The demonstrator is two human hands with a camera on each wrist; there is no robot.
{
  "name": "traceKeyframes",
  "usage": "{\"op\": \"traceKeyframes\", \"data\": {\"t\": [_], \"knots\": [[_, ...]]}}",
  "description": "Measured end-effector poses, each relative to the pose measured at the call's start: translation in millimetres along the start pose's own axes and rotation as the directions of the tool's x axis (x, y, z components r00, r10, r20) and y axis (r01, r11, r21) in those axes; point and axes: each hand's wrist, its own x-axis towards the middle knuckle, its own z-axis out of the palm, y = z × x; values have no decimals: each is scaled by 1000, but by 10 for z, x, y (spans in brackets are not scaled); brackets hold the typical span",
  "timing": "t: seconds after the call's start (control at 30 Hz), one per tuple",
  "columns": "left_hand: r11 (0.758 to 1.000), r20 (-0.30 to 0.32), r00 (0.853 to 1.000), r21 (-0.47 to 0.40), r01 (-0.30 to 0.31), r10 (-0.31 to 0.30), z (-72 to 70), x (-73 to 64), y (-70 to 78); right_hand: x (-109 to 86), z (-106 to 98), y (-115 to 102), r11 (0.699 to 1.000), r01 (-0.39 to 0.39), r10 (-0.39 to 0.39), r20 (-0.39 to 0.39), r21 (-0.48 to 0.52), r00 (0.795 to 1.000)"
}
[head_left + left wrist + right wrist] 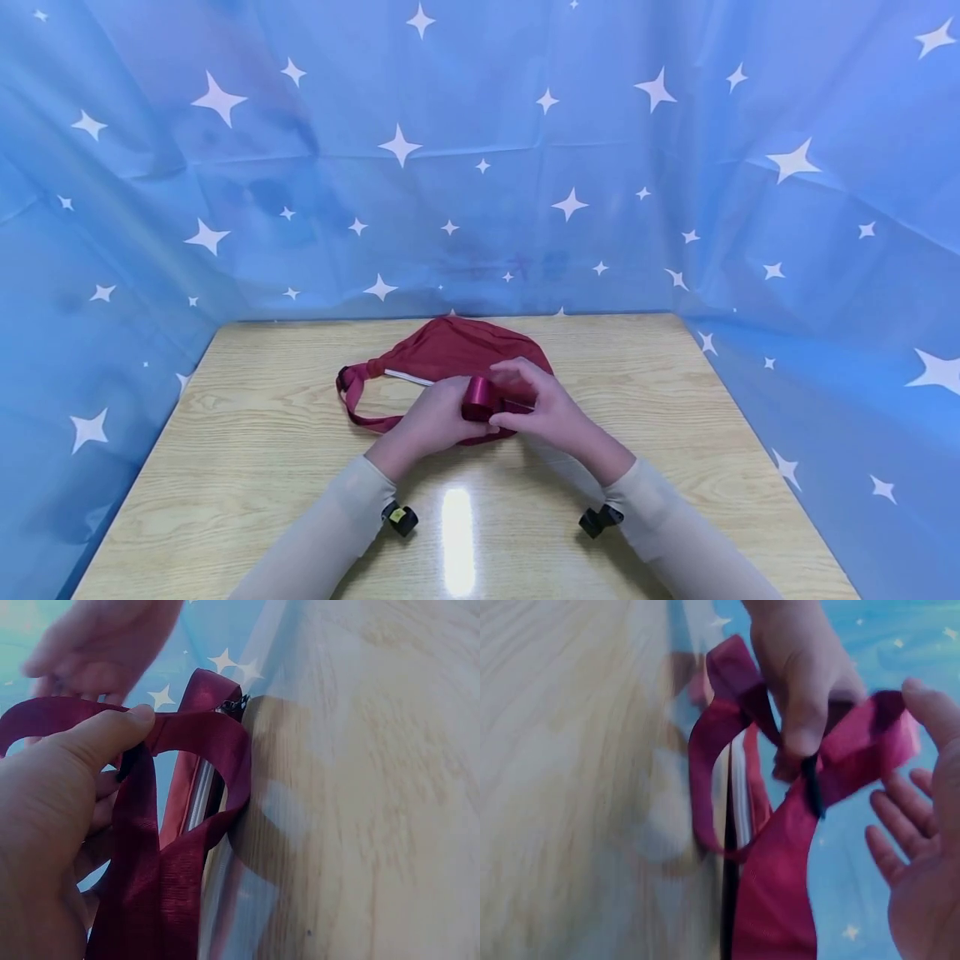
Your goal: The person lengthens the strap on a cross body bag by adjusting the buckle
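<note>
A dark red waist bag (pixel 450 346) lies on the table, with a pale zip along its front edge. My left hand (pixel 438 417) pinches its red strap (pixel 180 885) between thumb and fingers, where a small black piece (pixel 814 787) shows, perhaps a strap slider. Part of the strap stands up as a loop (pixel 480 398) above that grip. My right hand (pixel 543 406) is beside the loop with fingers spread and loosely bent. In the right wrist view its thumb side is close to the loop's end; whether it touches I cannot tell.
The wooden table (pixel 240 467) reaches out on both sides of the bag. A black buckle (pixel 342 379) is on the strap at the bag's left. Blue cloth with white stars (pixel 480 233) hangs behind the table and along its sides.
</note>
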Motion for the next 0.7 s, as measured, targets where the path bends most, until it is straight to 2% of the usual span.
{"op": "traceKeyframes", "data": {"t": [0.1, 0.17, 0.27, 0.33, 0.47, 0.7], "knots": [[1000, 0, 1000, -27, 14, -14, -15, -13, -1, -65, -46, 94, 994, -9, 9, -2, -107, 1000], [999, 4, 1000, -29, 18, -18, -29, -19, 5, -119, -65, 160, 980, -21, 20, -5, -197, 1000], [999, 3, 1000, -44, 21, -21, -47, -26, 12, -197, -79, 228, 936, -47, 44, -16, -348, 999], [998, 3, 1000, -54, 24, -24, -54, -26, 10, -235, -80, 251, 908, -60, 59, -15, -414, 998], [998, -3, 1000, -60, 22, -22, -55, -23, -5, -274, -71, 265, 874, -58, 63, -5, -482, 998], [997, 4, 1000, -74, 30, -29, -67, -19, -20, -283, -99, 320, 828, 34, -27, 20, -559, 999]]}}
